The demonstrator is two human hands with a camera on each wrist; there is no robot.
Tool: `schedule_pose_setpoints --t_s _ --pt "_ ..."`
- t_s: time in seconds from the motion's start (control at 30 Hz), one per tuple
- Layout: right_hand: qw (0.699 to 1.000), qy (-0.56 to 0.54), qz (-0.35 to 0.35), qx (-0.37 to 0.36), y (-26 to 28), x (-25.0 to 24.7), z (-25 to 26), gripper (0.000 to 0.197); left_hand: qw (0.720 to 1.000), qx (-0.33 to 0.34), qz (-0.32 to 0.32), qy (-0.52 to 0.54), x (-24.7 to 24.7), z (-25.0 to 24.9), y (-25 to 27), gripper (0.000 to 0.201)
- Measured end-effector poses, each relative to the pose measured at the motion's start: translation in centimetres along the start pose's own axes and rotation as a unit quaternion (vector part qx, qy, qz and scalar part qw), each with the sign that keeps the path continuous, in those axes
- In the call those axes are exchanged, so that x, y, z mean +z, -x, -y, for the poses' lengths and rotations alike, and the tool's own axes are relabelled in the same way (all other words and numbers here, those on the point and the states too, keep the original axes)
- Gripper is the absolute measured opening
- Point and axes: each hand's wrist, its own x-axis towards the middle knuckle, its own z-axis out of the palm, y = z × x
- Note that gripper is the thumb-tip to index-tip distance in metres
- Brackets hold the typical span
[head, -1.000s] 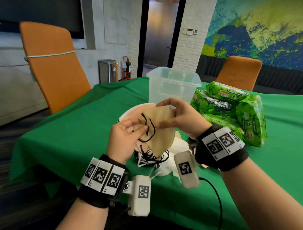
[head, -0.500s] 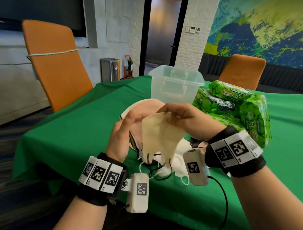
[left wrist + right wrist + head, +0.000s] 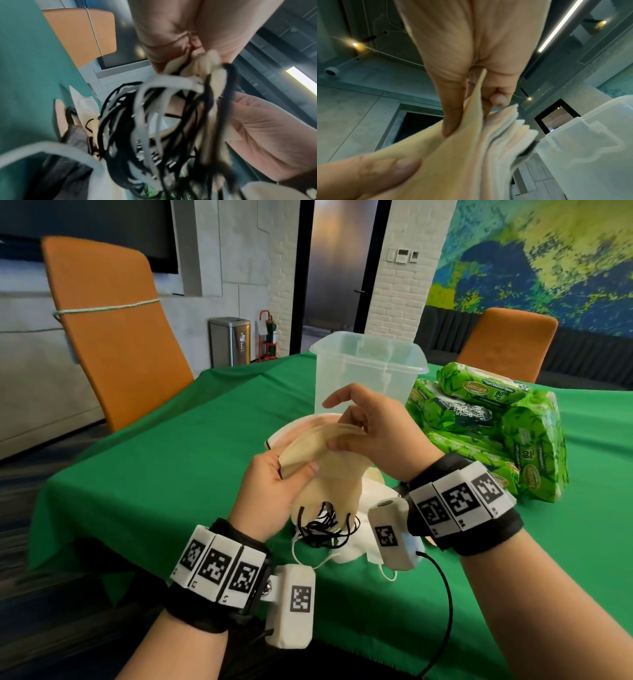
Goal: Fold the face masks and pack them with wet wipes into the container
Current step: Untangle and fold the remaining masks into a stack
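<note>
Beige, papery mask (image 3: 325, 463) now lies doubled over in front of the clear container (image 3: 370, 378), where a second ago it hung open. Your left hand (image 3: 270, 491) pinches the near end, your right hand (image 3: 373, 429) the creased top. Black ear loops (image 3: 325, 525) dangle; packing comes next.

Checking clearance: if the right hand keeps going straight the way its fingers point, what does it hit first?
Likely the left hand: the right hand points leftward along the beige mask both hold. The clear container sits behind it, off that line. Depth uncertain.
</note>
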Motion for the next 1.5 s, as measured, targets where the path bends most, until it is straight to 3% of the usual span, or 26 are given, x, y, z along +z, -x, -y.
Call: schedule_pose_setpoints --t_s 0.23,0.4,0.77,0.97,1.23,1.5 --pt "0.999 0.028 -0.016 -0.011 -0.1 0.0 0.3 0.034 0.999 0.05 0.005 -0.021 0.0 -0.1 -0.3 0.06" --pt "0.997 0.071 -0.003 -0.018 0.2 -0.1 0.8 0.031 0.998 0.056 0.012 -0.022 0.1 0.0 -0.1 0.061" --pt "0.985 0.163 0.044 0.035 -0.1 0.2 1.1 0.045 0.997 0.065 0.019 -0.045 0.1 0.5 0.1 0.064" --pt "0.995 0.093 0.012 0.016 -0.3 0.4 0.9 0.02 0.998 0.062 0.011 -0.024 0.2 0.5 0.2 0.052" --pt "0.998 0.046 0.037 0.037 -0.6 0.2 1.2 0.024 0.998 0.053 -0.004 -0.036 0.0 0.5 0.3 0.038" --pt "0.998 0.04 0.015 0.047 -0.8 1.0 0.0 0.019 0.999 0.034 0.002 -0.006 -0.5 0.8 0.2 0.043"
